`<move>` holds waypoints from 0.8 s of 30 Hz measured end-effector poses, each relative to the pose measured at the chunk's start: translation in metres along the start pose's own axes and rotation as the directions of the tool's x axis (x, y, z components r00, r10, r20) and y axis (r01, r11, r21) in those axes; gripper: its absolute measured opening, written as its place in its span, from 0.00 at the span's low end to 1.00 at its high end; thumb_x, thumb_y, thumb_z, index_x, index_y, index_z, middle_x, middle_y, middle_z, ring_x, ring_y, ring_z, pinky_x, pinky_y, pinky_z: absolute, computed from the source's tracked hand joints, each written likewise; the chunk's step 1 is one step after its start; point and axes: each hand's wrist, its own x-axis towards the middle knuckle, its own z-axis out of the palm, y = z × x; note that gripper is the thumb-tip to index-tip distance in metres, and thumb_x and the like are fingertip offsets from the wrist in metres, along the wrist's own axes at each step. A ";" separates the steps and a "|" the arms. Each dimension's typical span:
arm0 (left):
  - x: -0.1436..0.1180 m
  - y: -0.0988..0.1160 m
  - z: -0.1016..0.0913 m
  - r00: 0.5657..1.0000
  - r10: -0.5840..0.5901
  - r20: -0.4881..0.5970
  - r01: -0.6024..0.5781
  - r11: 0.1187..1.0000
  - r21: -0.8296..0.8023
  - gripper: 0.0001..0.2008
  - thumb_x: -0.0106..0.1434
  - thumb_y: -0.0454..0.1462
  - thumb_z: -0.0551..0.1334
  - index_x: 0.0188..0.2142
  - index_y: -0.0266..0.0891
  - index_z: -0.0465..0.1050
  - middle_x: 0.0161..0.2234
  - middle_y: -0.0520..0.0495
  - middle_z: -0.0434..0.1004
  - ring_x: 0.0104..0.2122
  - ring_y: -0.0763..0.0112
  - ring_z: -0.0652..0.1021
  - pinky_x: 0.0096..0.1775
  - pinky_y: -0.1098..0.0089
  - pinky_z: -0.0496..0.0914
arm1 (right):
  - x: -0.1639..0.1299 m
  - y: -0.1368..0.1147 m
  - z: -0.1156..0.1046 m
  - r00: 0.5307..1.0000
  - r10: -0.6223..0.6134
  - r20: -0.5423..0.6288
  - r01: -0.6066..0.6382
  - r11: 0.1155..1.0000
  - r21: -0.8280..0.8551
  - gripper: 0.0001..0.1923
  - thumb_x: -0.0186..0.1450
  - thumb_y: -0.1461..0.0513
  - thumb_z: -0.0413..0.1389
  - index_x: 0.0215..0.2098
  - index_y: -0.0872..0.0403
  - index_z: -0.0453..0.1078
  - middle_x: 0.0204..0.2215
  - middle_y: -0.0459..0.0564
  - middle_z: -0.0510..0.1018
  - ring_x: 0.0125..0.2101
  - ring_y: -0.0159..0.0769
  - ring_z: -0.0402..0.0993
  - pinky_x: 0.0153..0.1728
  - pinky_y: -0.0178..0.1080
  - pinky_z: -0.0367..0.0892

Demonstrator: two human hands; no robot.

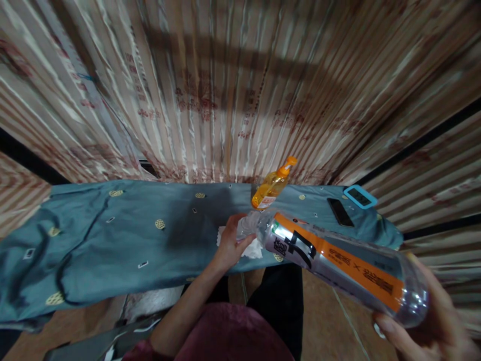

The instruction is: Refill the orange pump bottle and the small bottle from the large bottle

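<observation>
- Striped curtain [240, 90] behind, blue patterned cloth draped over the surface [112, 240].
- Large clear bottle [338, 260] with orange label lying tilted across the near right, base toward the camera.
- Right hand [432, 326] cupping the bottle's base, fingers curled round it.
- Left hand [231, 245] closed at the bottle's neck, over a white tissue [253, 250].
- Small orange bottle [272, 185] just beyond, tilted.
- Black phone [340, 211] and blue-framed device [359, 196] far right.

clear bottle [338, 263] w/ orange label in both hands, left [231, 245] at neck, right [432, 321] at base
</observation>
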 end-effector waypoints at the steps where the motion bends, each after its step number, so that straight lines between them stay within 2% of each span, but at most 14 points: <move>1: 0.000 0.000 0.000 1.000 -0.001 0.000 0.001 1.000 0.001 0.24 0.66 0.46 0.70 0.58 0.40 0.72 0.54 0.39 0.79 0.54 0.51 0.81 0.58 0.49 0.76 | 0.002 -0.003 0.001 1.000 0.025 -0.015 -0.024 0.999 0.027 0.48 0.54 0.52 0.76 0.72 0.40 0.69 0.70 0.52 0.70 0.62 0.60 0.73 0.66 0.64 0.66; 4: -0.001 0.000 0.000 1.000 -0.005 -0.002 0.005 1.000 0.011 0.24 0.66 0.46 0.70 0.58 0.41 0.71 0.54 0.39 0.79 0.54 0.51 0.81 0.58 0.50 0.76 | 0.006 -0.007 0.000 0.997 0.065 -0.032 -0.062 0.995 0.078 0.49 0.49 0.54 0.79 0.68 0.36 0.72 0.68 0.49 0.73 0.62 0.61 0.73 0.70 0.70 0.57; 6: -0.001 -0.002 0.000 1.000 0.002 -0.009 -0.002 1.000 0.017 0.25 0.66 0.45 0.70 0.59 0.41 0.71 0.54 0.39 0.79 0.54 0.51 0.81 0.58 0.50 0.76 | 0.007 -0.004 -0.002 0.997 0.077 -0.021 -0.075 0.992 0.102 0.49 0.49 0.53 0.79 0.68 0.36 0.73 0.69 0.50 0.71 0.65 0.65 0.68 0.70 0.76 0.48; 8: -0.001 -0.004 0.001 1.000 0.012 -0.014 -0.012 1.000 0.023 0.25 0.66 0.45 0.70 0.59 0.41 0.71 0.54 0.39 0.79 0.54 0.51 0.81 0.58 0.50 0.76 | 0.006 0.000 -0.003 0.996 0.083 -0.011 -0.082 0.991 0.109 0.49 0.50 0.53 0.79 0.68 0.38 0.73 0.71 0.52 0.68 0.67 0.69 0.65 0.69 0.79 0.44; 12: -0.001 -0.009 0.001 0.999 0.033 -0.010 -0.033 0.999 0.039 0.25 0.67 0.46 0.70 0.59 0.40 0.71 0.54 0.39 0.79 0.54 0.52 0.81 0.58 0.52 0.76 | 0.006 -0.006 0.000 0.994 0.110 -0.002 -0.109 0.987 0.120 0.50 0.50 0.53 0.79 0.69 0.39 0.71 0.70 0.52 0.70 0.68 0.67 0.65 0.71 0.76 0.46; 16: -0.001 -0.012 0.002 0.998 0.061 -0.022 -0.059 0.997 0.045 0.26 0.67 0.47 0.69 0.60 0.40 0.70 0.54 0.38 0.79 0.55 0.50 0.81 0.57 0.52 0.76 | 0.008 -0.021 0.006 0.994 0.112 -0.019 -0.109 0.987 0.116 0.47 0.54 0.52 0.77 0.70 0.36 0.70 0.69 0.48 0.70 0.65 0.60 0.68 0.74 0.70 0.42; 20: -0.001 -0.013 0.001 0.999 0.048 -0.018 -0.047 0.998 0.050 0.26 0.67 0.47 0.69 0.60 0.40 0.71 0.54 0.39 0.79 0.55 0.50 0.81 0.58 0.51 0.75 | 0.009 -0.025 0.008 0.995 0.095 -0.002 -0.094 0.989 0.117 0.48 0.54 0.54 0.77 0.70 0.35 0.70 0.67 0.47 0.73 0.65 0.60 0.68 0.73 0.69 0.47; 22: -0.001 -0.012 -0.001 0.999 0.036 -0.005 -0.036 0.998 0.056 0.26 0.67 0.48 0.69 0.60 0.41 0.71 0.54 0.39 0.79 0.56 0.49 0.80 0.59 0.50 0.75 | 0.010 -0.025 0.008 0.997 0.082 0.002 -0.082 0.989 0.121 0.47 0.54 0.54 0.77 0.69 0.34 0.70 0.67 0.45 0.74 0.66 0.56 0.68 0.72 0.62 0.55; 24: -0.001 -0.011 -0.002 0.999 0.032 0.005 -0.032 0.998 0.061 0.26 0.68 0.48 0.69 0.60 0.41 0.70 0.55 0.38 0.79 0.56 0.49 0.80 0.59 0.50 0.75 | 0.010 -0.024 0.008 0.999 0.042 -0.010 -0.041 0.995 0.096 0.46 0.54 0.54 0.77 0.69 0.33 0.70 0.66 0.42 0.75 0.64 0.50 0.71 0.69 0.51 0.64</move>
